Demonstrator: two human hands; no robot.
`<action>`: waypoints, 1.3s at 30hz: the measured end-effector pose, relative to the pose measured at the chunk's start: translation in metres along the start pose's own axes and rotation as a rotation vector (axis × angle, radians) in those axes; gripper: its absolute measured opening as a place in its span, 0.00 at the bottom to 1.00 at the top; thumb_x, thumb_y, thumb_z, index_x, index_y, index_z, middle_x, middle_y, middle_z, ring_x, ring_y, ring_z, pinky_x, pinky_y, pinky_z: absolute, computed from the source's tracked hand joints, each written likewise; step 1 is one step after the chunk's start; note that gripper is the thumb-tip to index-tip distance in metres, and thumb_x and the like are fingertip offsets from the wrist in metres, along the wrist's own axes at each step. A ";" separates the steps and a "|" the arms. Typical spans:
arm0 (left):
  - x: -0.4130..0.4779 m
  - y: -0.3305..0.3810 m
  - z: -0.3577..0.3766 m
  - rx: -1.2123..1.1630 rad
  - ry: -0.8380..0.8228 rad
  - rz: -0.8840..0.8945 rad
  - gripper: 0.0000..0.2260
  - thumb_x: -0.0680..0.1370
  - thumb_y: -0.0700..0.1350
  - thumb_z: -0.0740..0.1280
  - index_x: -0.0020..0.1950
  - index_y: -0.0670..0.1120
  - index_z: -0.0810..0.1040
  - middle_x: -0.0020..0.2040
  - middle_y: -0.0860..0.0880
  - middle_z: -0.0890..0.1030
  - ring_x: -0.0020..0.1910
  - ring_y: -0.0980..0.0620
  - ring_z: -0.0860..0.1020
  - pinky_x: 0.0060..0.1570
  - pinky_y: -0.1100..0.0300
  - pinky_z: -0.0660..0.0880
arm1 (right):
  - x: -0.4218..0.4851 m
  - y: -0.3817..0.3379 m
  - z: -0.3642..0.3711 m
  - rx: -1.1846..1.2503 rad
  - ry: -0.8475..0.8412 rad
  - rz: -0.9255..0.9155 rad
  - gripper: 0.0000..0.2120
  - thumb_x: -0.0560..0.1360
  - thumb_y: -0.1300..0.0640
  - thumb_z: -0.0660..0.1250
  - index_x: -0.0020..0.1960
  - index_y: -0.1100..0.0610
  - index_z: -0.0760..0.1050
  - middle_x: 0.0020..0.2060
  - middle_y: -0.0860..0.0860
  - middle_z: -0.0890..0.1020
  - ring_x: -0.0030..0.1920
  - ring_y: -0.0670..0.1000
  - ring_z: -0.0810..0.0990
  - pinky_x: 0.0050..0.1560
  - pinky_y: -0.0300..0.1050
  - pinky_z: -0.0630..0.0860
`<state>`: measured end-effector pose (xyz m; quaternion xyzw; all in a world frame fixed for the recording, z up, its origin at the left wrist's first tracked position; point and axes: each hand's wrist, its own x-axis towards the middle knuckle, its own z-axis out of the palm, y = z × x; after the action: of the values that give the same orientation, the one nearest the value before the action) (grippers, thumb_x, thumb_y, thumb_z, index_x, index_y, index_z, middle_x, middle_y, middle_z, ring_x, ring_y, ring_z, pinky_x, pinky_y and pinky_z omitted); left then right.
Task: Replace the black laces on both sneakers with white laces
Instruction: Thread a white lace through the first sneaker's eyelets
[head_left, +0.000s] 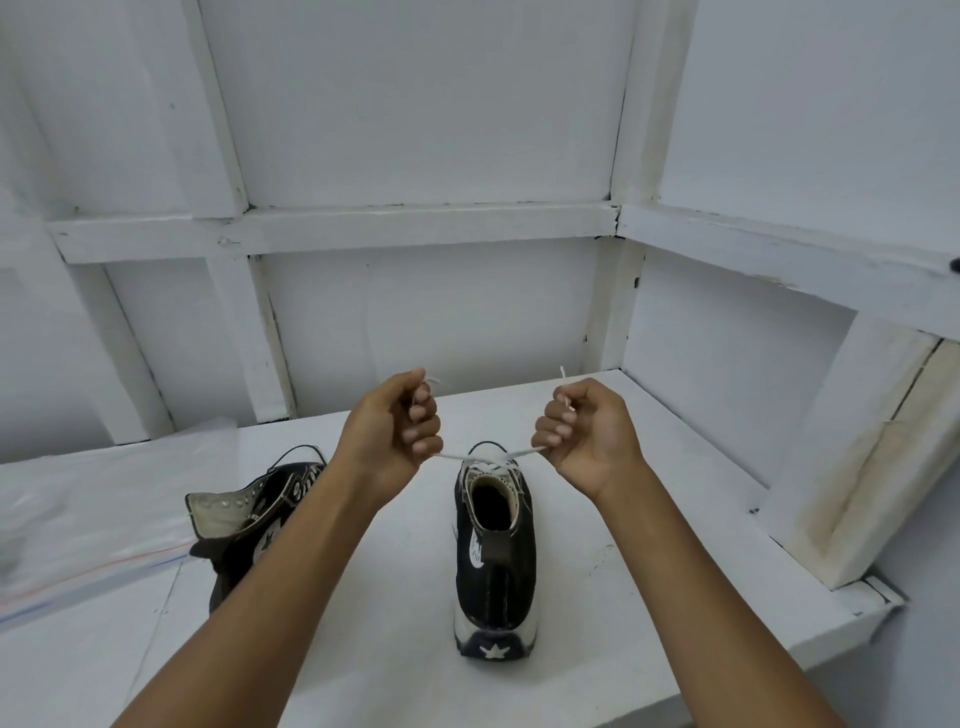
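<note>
Though label (475, 552) illegible, white lace (525, 453) taut.

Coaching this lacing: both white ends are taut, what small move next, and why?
Probably cross the ends into a knot: left hand and right hand grip the white lace taut; the upright black high-top sneaker looks laced to its top.
</note>
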<state>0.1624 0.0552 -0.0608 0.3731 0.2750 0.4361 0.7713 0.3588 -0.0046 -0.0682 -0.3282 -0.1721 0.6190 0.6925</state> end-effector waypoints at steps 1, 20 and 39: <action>-0.001 0.000 -0.003 0.101 -0.001 0.010 0.13 0.80 0.45 0.62 0.36 0.45 0.72 0.30 0.50 0.63 0.22 0.56 0.57 0.22 0.64 0.55 | -0.001 -0.001 -0.003 -0.065 0.002 0.003 0.10 0.74 0.61 0.56 0.34 0.56 0.64 0.23 0.48 0.61 0.21 0.46 0.58 0.22 0.37 0.59; -0.020 0.019 -0.014 1.482 -0.302 0.102 0.04 0.78 0.49 0.71 0.45 0.52 0.84 0.45 0.57 0.83 0.42 0.62 0.77 0.47 0.61 0.73 | -0.028 -0.015 -0.008 -1.518 -0.303 -0.018 0.05 0.76 0.61 0.71 0.41 0.55 0.81 0.29 0.41 0.80 0.29 0.38 0.73 0.36 0.37 0.67; -0.014 -0.016 -0.004 0.357 -0.104 -0.041 0.10 0.78 0.47 0.68 0.42 0.42 0.79 0.49 0.38 0.84 0.57 0.39 0.82 0.62 0.42 0.75 | -0.015 0.008 -0.003 -0.712 -0.349 -0.061 0.19 0.77 0.49 0.67 0.49 0.68 0.80 0.48 0.59 0.85 0.50 0.55 0.82 0.51 0.50 0.74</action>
<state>0.1609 0.0387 -0.0750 0.5205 0.3152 0.3446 0.7148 0.3524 -0.0197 -0.0733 -0.4323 -0.5007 0.5461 0.5140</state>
